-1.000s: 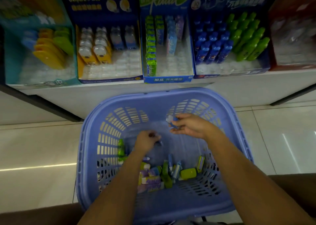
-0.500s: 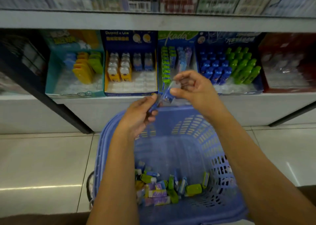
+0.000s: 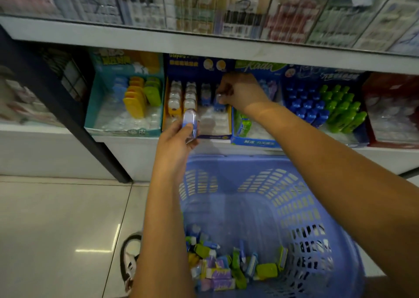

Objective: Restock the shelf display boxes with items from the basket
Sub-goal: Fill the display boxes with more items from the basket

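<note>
A blue plastic basket stands on the floor below the shelf, with several small colourful items at its bottom. My left hand holds a small blue-and-clear item in front of the dark blue display box. My right hand reaches into that box's right column, its fingers closed on a small blue item standing among the rows there. The box holds yellow items on the left and blue ones on the right, with bare slots in front.
A teal box with yellow and green items sits left of it. To the right are a blue box of green packs and a box of blue and green bottles. A black shelf post slants at left. Packaged goods fill the upper shelf.
Both hands rose from the basket to the shelf. The right hand went from in front of the shelf into the dark blue box; the left hand now holds its item near the box's front.
</note>
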Tool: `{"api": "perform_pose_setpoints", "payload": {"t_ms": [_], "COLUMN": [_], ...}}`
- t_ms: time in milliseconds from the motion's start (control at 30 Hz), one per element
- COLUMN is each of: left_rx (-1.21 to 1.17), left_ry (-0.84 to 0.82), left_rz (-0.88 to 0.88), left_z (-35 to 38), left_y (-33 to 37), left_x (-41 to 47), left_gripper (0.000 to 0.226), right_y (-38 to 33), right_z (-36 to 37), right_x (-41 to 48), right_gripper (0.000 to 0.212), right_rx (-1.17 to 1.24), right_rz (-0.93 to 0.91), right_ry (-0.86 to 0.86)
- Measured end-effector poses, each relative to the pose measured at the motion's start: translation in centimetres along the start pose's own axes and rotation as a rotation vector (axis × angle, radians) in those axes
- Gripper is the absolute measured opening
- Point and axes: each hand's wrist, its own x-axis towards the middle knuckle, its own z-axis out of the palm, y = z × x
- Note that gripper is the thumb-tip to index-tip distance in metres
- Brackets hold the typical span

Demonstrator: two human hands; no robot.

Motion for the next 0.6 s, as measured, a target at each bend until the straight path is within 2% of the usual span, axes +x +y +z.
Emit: {"api": "perform_pose_setpoints", "payload": {"t_ms": [167,233,300,333,400,433,533,600], "left_rx": [0.039,0.044,0.085,0.106,0.129,0.139,0.223,0.291], "left_ry": [-0.142,-0.149,-0.126,-0.111,-0.079,-0.066,0.000,0.087], "left_rz": [0.090,0.109,0.142,0.156,0.181,0.197,0.314,0.420], "left_z": [-0.2,0.0,0.3,0.4,0.6,0.7,1.1,1.5], "left_y": [-0.5,-0.7,-0.8,-0.9,-0.8,-0.8,-0.5,-0.5], "left_x": [0.1,-0.1,-0.1,0.0,0.1,0.1,0.0,-0.3], "left_gripper": [0.026,0.026,0.025,0.025,0.025,0.026,0.027,0.028], "right_y": [0.1,-0.4,-1.4,-1.9,-2.9,-3.2,-3.5,-3.9], "right_z": [0.2,-0.1,-0.6,-0.8,-1.0,-1.1,-1.5,-1.7], "right_x": [0.9,0.9,0.0,-1.0,-3.1,-4.0,-5.1,-4.9], "right_gripper": [0.026,0.031,0.033,0.031,0.025,0.021,0.018,0.029], "right_rx": [-0.237,-0.249,-0.114,0.037,0.414,0.521,0.652,0.730], "right_rz": [-0.059,-0.052,-0.031,-0.015,-0.007,-0.019,0.020,0.129], "right_ry": [-0.043,-0.057,0.002,0.008,-0.098,-0.158,-0.146,-0.109]}}
